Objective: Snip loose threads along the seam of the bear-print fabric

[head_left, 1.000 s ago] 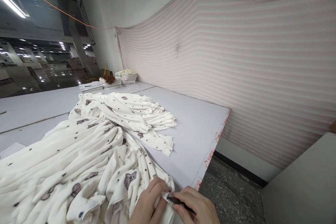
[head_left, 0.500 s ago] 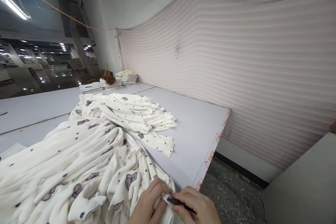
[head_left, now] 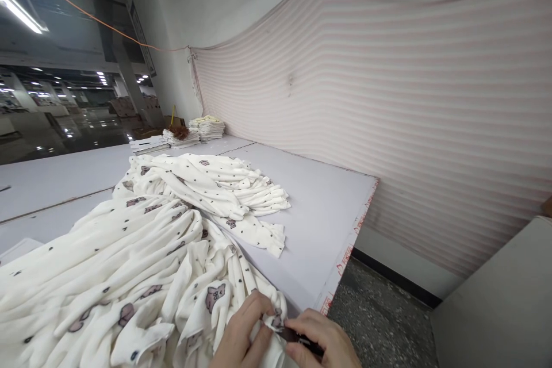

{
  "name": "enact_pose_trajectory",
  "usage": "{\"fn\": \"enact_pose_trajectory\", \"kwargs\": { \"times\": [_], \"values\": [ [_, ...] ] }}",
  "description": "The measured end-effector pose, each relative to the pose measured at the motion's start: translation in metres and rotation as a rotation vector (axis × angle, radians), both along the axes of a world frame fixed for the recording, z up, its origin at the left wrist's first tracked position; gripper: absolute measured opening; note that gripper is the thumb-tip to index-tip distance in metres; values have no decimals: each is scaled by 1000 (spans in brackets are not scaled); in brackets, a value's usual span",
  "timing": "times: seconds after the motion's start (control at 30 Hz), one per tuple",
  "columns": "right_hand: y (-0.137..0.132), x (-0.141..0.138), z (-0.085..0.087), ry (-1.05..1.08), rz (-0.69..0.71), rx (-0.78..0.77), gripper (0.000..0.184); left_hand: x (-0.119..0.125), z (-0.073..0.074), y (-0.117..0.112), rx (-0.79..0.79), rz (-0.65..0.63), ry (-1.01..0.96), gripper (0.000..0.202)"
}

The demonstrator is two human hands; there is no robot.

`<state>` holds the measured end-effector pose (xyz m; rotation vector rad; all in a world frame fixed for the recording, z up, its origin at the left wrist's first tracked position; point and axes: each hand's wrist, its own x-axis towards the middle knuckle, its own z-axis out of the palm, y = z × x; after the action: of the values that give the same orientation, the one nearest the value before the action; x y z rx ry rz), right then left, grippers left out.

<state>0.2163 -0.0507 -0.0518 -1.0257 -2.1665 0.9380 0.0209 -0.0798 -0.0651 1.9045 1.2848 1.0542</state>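
My left hand pinches an edge of white printed fabric at the bottom of the view. Close on its right, my right hand is closed around small black thread snips, their tip against the pinched cloth. The blades are mostly hidden by fingers and fabric. A large heap of white garments with mauve animal figures and dark dots spreads left of my hands. Farther back, more of the same printed cloth lies with its gathered ends pointing right.
The pale table has a red-printed right edge, with speckled floor beyond. Folded stacks and papers sit at the far end. A striped pink-white cloth hangs along the wall. A pale panel stands at right.
The snips' tip and the pinched cloth have shifted slightly between my fingers. Both hands stay in nearly the same place, and the heap lies as before.
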Motion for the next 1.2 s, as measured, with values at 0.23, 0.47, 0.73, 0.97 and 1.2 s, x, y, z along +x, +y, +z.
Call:
{"fn": "enact_pose_trajectory", "kwargs": {
  "times": [0.23,0.47,0.73,0.97,1.2],
  "values": [
    [1,0,5,-10,-24,-19,25,-2,1,-1,19,-34,19,11],
    [-4,-6,-15,14,-169,20,21,1,6,2,33,22,4,10],
    [15,-27,-42,240,-335,-44,24,-10,13,6,-460,238,-47,21],
    [9,-41,-43,348,-255,13,22,-16,12,10,-504,162,-225,30],
    [11,-47,-49,275,-208,-1,19,-16,0,0,-438,210,-114,24]
  ]
}}
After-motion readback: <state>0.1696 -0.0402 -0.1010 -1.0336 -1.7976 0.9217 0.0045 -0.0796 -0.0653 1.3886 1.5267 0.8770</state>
